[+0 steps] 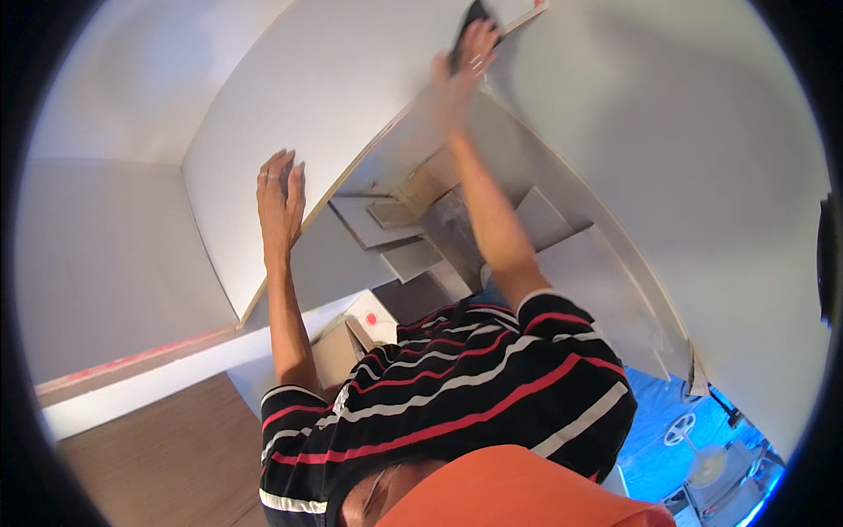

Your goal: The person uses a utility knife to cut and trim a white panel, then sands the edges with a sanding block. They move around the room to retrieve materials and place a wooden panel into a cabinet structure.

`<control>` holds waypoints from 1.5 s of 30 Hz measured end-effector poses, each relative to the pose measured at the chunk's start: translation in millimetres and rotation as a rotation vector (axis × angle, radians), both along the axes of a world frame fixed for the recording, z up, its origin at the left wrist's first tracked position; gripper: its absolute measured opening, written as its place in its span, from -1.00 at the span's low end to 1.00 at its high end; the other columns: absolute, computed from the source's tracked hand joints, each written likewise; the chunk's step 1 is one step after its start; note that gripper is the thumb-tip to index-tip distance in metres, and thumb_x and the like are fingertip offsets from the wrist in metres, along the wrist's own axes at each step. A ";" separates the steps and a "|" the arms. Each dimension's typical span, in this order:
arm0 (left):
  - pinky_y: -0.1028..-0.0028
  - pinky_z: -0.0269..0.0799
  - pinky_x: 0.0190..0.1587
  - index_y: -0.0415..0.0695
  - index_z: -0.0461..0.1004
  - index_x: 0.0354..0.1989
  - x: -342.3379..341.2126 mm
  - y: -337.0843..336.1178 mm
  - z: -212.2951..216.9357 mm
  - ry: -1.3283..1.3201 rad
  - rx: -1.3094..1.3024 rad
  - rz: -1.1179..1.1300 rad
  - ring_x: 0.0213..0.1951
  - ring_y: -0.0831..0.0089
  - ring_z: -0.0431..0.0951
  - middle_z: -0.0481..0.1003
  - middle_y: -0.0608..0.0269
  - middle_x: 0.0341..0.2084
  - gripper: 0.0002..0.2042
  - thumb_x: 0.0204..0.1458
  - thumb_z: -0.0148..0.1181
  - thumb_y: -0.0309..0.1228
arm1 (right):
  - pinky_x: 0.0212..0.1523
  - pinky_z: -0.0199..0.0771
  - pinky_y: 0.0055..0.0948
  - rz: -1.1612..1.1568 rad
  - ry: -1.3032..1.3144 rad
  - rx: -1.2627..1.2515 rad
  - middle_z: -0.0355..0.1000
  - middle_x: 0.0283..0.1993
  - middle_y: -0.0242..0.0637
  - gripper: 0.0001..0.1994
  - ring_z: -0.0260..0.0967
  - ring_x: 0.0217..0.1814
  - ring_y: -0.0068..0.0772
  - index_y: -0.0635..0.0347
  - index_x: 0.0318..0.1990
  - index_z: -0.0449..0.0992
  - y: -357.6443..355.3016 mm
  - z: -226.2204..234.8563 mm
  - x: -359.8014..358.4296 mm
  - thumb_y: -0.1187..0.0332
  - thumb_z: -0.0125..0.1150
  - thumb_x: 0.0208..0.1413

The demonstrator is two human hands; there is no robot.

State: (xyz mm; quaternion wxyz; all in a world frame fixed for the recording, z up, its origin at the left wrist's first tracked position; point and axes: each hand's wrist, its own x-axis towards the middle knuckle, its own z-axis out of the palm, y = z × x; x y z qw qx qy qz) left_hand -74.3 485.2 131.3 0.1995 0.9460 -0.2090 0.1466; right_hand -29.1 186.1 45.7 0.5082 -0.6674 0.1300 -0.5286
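Observation:
A broad white panel [294,97] with a thin bare edge lies in front of me. My left hand [281,198] rests on it near that edge, fingers a little bent and apart, with nothing in them. Farther off, my right hand [464,75] reaches to the panel's far right end, smeared by motion. Under its fingers is a small dark flat thing [465,37], perhaps a pad or cloth; its kind does not show. The fingers press over it against the white surface.
Below the panel, boxes and board offcuts [413,255] lie in a recess. A large pale panel [694,167] stands at right. Left are a grey panel [114,263] and a brown wooden surface [167,457]. A machine with a handwheel [680,429] stands at the lower right.

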 end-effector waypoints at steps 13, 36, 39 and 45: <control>0.16 0.37 0.21 -0.18 0.51 0.11 0.9 2.4 -2.5 -0.007 0.024 0.043 0.16 0.03 0.43 0.44 -0.03 0.16 -0.63 0.31 0.03 -0.19 | 0.51 -0.60 0.30 -0.023 0.005 0.129 -0.45 0.60 0.21 -0.22 -0.61 0.64 0.25 0.40 0.51 -0.26 16.8 3.6 -0.1 0.07 -0.14 0.35; 0.21 0.33 0.23 -0.21 0.48 0.12 0.8 2.9 -6.0 -0.045 0.061 0.048 0.15 0.04 0.42 0.44 -0.05 0.12 -0.63 0.35 -0.04 -0.21 | 0.53 -0.58 0.24 -0.086 0.294 -0.122 -0.37 0.62 0.10 -0.09 -0.50 0.65 0.19 0.27 0.53 -0.24 69.5 8.5 -29.0 -0.04 0.06 0.23; 0.20 0.32 0.23 -0.21 0.48 0.13 1.3 2.7 -4.9 -0.033 0.059 0.017 0.16 0.04 0.41 0.44 -0.05 0.12 -0.63 0.35 -0.05 -0.22 | 0.54 -0.60 0.24 0.094 -0.009 -0.162 -0.38 0.62 0.09 -0.08 -0.52 0.66 0.16 0.22 0.54 -0.26 91.0 3.1 -38.2 -0.08 0.04 0.23; 0.17 0.30 0.24 -0.21 0.51 0.10 2.6 5.2 -8.5 -0.051 0.057 0.035 0.18 0.03 0.41 0.45 -0.04 0.15 -0.62 0.33 -0.03 -0.20 | 0.51 -0.55 0.29 0.100 -0.023 0.166 -0.41 0.62 0.13 -0.14 -0.54 0.64 0.31 0.33 0.52 -0.21 74.6 -20.1 -9.8 -0.02 -0.04 0.27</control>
